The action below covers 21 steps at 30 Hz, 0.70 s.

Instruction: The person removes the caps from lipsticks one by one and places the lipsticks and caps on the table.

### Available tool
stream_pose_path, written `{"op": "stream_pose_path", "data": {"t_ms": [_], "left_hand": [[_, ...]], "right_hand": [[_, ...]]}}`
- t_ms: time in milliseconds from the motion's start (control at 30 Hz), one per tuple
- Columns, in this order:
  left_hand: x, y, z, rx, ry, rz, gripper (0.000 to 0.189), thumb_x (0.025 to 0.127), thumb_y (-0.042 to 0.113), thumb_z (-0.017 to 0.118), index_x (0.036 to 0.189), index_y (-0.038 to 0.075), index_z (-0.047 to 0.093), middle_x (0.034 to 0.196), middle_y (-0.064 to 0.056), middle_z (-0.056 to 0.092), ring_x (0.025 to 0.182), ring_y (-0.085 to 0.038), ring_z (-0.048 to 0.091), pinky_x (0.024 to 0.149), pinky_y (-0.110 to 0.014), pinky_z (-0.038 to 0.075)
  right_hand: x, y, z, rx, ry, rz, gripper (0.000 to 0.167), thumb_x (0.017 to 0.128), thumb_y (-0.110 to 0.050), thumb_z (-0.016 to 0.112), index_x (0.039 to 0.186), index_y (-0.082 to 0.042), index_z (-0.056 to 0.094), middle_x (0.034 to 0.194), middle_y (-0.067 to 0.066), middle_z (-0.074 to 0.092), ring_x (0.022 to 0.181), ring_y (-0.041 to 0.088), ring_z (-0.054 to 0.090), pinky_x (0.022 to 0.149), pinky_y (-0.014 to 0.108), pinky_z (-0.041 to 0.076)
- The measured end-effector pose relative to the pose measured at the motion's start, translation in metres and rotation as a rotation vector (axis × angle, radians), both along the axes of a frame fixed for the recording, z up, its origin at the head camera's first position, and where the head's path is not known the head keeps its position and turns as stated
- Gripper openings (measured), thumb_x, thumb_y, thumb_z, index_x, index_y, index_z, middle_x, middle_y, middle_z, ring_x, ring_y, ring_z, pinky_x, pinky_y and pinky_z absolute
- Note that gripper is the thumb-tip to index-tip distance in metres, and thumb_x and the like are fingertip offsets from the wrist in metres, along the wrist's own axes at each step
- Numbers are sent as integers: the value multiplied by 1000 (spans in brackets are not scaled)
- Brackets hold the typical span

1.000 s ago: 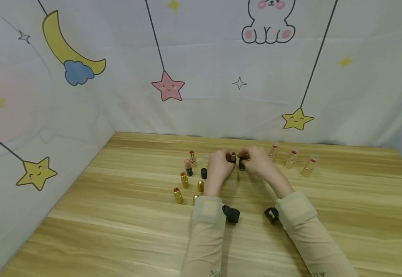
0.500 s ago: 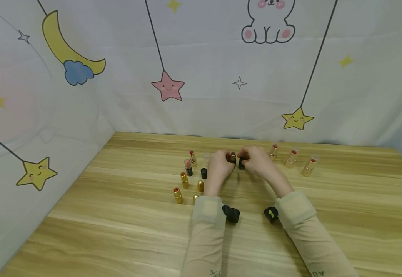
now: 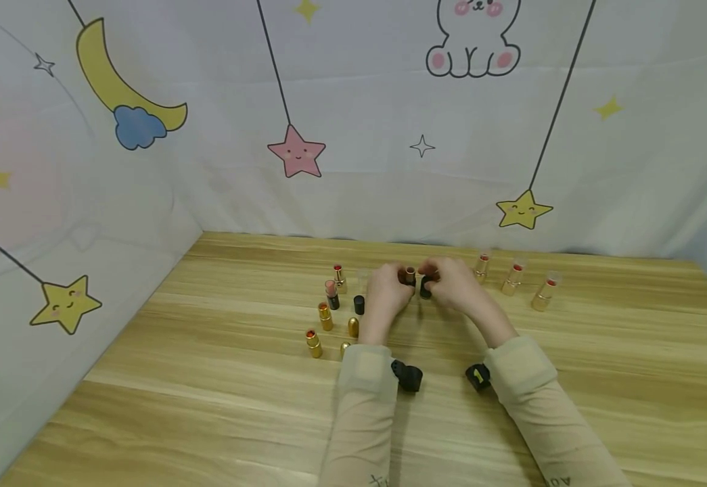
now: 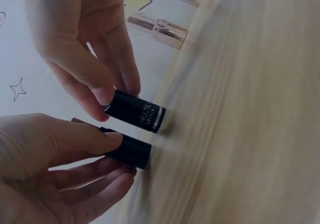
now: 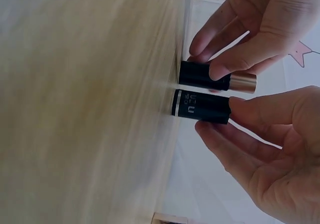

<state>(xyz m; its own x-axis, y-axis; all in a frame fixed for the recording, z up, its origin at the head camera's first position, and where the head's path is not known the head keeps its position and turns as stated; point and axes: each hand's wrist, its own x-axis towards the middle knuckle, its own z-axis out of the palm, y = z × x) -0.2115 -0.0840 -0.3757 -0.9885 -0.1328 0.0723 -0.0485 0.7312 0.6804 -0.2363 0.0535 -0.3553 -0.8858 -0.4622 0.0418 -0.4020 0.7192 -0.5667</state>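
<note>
My left hand (image 3: 388, 291) pinches a lipstick base (image 5: 204, 75) between thumb and fingers. It is a black tube with a rose-gold inner sleeve (image 5: 243, 82) showing at the top, and it stands upright at the table surface. Close beside it, my right hand (image 3: 455, 281) grips a black lipstick cap (image 4: 136, 111) by its upper end. White lettering and a silver band near the bottom mark this cap. The two black pieces are side by side, slightly apart in the right wrist view. Whether lipstick shows inside the sleeve is too small to tell.
Left of the hands stand uncapped lipsticks: a red one (image 3: 339, 279), a pink one (image 3: 331, 295) and gold ones (image 3: 325, 316). Near them are a black cap (image 3: 359, 305) and gold caps (image 3: 353, 327). Rose-gold lipsticks with clear caps (image 3: 513, 277) stand right, before a printed cloth (image 3: 359, 203).
</note>
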Motion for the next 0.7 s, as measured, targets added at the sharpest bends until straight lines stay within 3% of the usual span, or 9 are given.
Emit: {"op": "stream_pose_path", "data": {"t_ms": [200,433,700], "left_hand": [[0,0,1,16,-3,3,12,85,9,70,97,9,71,94,-8,70,81,-20,61,72,-32,51],[0,1,1,23,0,9,13,83,9,71,96,8,71,95,-8,71,84,-22,63,74,-34,52],[2,1,7,38,-13,19,24,85,11,70,109,11,70,102,-6,70,91,-21,64,78,-34,53]], "right_hand": [[-1,5,4,-30,-9,-29,30,93,-5,56,122,3,60,121,23,63,113,37,59,95,48,49],[4,11,15,-65,43,-44,28,94,-7,57,121,2,61,120,23,64,111,38,60,94,51,49],[6,19,26,-108,72,-68,28,96,-10,55,121,1,61,121,24,62,113,39,59,95,51,48]]}}
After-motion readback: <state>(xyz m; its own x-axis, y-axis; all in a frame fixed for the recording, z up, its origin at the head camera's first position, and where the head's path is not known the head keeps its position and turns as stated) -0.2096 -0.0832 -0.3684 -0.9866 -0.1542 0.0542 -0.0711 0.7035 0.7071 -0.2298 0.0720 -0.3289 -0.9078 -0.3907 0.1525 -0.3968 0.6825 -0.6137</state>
